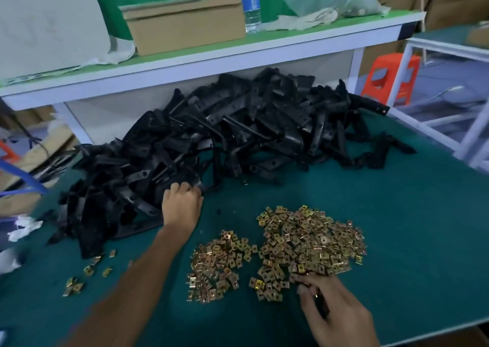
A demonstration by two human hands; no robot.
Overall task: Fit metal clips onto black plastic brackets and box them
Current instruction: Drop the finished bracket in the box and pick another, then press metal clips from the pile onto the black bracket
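Head view, 1 frame. The black plastic brackets [238,132] lie in 1 long tangled pile at the back of the green table [402,214], running from the left edge to under the white shelf [211,63]. My left hand [181,206] is at the near edge of that pile, knuckles up, fingers curled into the black parts. The fingertips are hidden among them, so I cannot tell whether they hold a bracket. The metal clips sit in 2 gold heaps nearer to me: the larger heap [312,243] on the right and the smaller heap [219,264] just beside it on the left, almost touching. My right hand [336,312] rests at the near edge of the larger heap, fingers bent and pinching clips there — a gold glint shows between finger and thumb. A few loose clips [87,270] lie scattered at the left, near the pile's front corner. On the shelf stand a cardboard box [185,23] and, just right of it, a water bottle [250,2]. An orange stool [391,79] stands beyond the table at right.
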